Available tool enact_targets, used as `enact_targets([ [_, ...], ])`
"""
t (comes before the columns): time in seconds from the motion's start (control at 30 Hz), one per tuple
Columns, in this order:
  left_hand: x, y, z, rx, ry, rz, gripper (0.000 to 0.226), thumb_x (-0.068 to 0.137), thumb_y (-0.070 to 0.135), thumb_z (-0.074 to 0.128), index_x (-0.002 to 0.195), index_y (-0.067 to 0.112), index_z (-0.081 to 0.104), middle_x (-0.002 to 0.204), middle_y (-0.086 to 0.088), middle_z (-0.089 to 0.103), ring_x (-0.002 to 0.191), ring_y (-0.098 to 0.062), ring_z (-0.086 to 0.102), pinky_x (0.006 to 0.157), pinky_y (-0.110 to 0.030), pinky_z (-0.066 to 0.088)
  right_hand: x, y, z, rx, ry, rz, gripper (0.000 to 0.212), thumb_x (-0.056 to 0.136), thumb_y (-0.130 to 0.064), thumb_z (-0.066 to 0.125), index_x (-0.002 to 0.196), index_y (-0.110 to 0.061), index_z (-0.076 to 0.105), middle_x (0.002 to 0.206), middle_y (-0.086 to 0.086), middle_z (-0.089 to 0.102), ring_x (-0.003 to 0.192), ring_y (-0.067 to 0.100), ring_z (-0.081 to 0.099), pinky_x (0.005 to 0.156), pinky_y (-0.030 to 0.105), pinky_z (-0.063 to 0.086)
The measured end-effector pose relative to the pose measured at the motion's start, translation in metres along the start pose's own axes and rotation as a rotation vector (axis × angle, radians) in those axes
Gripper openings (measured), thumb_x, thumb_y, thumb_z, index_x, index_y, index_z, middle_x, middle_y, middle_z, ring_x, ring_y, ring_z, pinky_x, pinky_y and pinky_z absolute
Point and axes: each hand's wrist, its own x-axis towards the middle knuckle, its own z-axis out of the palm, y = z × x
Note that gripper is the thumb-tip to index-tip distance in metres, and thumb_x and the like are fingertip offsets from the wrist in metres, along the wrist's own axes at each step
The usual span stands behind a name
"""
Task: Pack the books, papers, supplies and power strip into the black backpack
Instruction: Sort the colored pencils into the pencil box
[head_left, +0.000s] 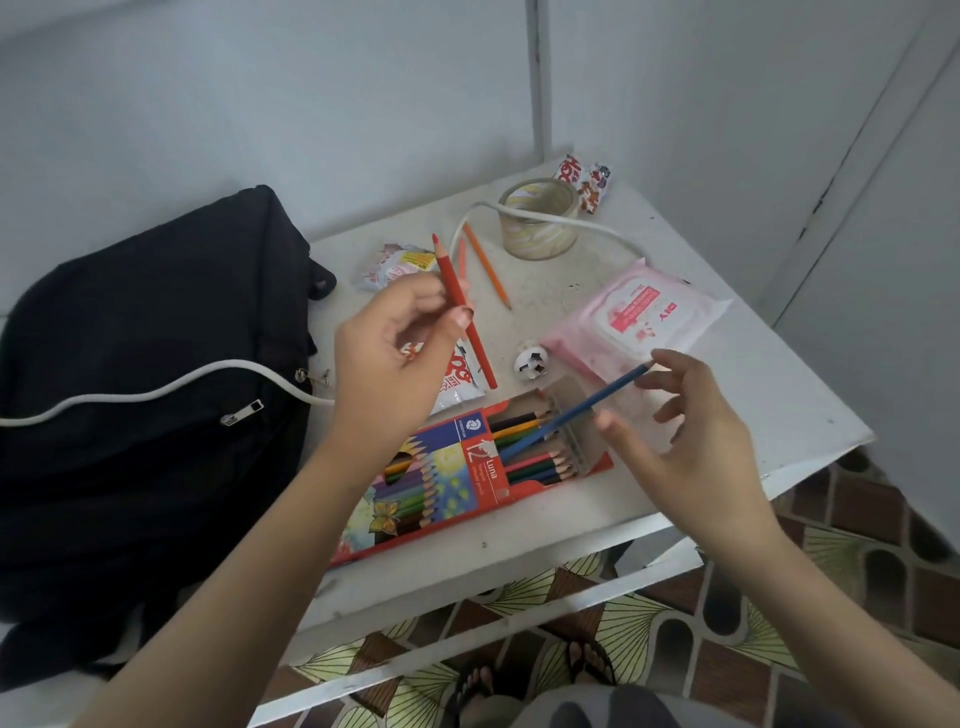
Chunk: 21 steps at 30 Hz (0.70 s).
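Ok so on the head feed I'm mid pencil-tidying, which I'd call the "supplies" bit of the packing. My left hand (395, 353) has the red pencil (460, 301) pinched between the thumb and curled fingertips, point sticking up past the knuckles. My right hand (691, 426) pinches the back end of the blue pencil (576, 413) with thumb and first finger, the other fingers fanned out loose. Its tip pokes down into the open pencil box (457, 467), which lies below and between both sets of fingers on the white table (779, 405).

A couple of orange pencils (488, 265) lie loose beyond the left fingertips, near the tape roll (540, 218). The pink wipes pack (644, 317) sits just past the right fingertips. The black backpack (145, 389) is off to the outer side of the left wrist with a white cable (156, 395) draped across it. I can't tell from here whether its main zip is open.

Next, I reckon: lay the blue one in flat beside the others, then the red, and fetch the orange ones. After that the flap gets closed, and only then does the box go in the bag. A shallow angle matters, or the tips will jam.
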Motion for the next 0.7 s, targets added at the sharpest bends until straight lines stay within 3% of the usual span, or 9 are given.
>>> enact_targets([
  [0.1,-0.002,0.000,0.001,0.012,-0.005,0.018,0.020,0.087,0.000,0.061,0.102,0.011,0.062,0.094,0.004,0.068,0.091,-0.007,0.067,0.082,-0.018,0.051,-0.011,0.007,0.008,-0.239,0.040,-0.117,0.099,0.062,-0.056,0.074,0.139,-0.006,0.038,0.124,0.008,0.050,0.113,0.024,0.046,0.094,0.030,0.035],
  [0.23,-0.003,0.001,0.004,0.007,-0.005,0.016,0.020,0.087,0.000,0.061,0.103,0.011,0.062,0.095,0.006,0.067,0.091,-0.005,0.066,0.082,-0.019,0.052,-0.018,0.020,0.019,-0.344,0.160,-0.196,0.068,0.068,-0.033,0.082,0.124,-0.004,0.056,0.118,0.019,0.053,0.099,0.034,0.051,0.083,0.042,0.047],
  [0.37,-0.003,0.002,0.005,0.015,0.001,0.014,0.020,0.087,0.001,0.061,0.104,0.010,0.063,0.097,0.007,0.067,0.093,-0.005,0.066,0.082,-0.020,0.053,-0.024,0.020,0.028,-0.371,0.186,-0.347,0.031,0.073,-0.016,0.078,0.103,-0.012,0.070,0.112,0.020,0.058,0.084,0.032,0.053,0.070,0.040,0.047],
  [0.6,-0.002,0.008,0.009,-0.014,-0.022,0.041,0.022,0.087,0.000,0.062,0.106,0.011,0.063,0.097,0.004,0.068,0.091,-0.006,0.067,0.080,-0.018,0.052,-0.023,0.021,0.033,-0.422,0.106,-0.454,0.031,0.069,-0.007,0.080,0.097,-0.020,0.076,0.113,0.017,0.062,0.095,0.032,0.051,0.074,0.042,0.045],
  [0.7,-0.003,0.008,0.015,-0.026,-0.099,-0.002,0.026,0.085,-0.001,0.063,0.107,0.014,0.064,0.094,0.007,0.068,0.087,-0.003,0.067,0.079,-0.015,0.051,-0.021,0.023,0.034,-0.402,0.094,-0.461,0.026,0.075,-0.010,0.070,0.097,-0.021,0.076,0.114,0.017,0.061,0.097,0.028,0.045,0.073,0.042,0.045],
])
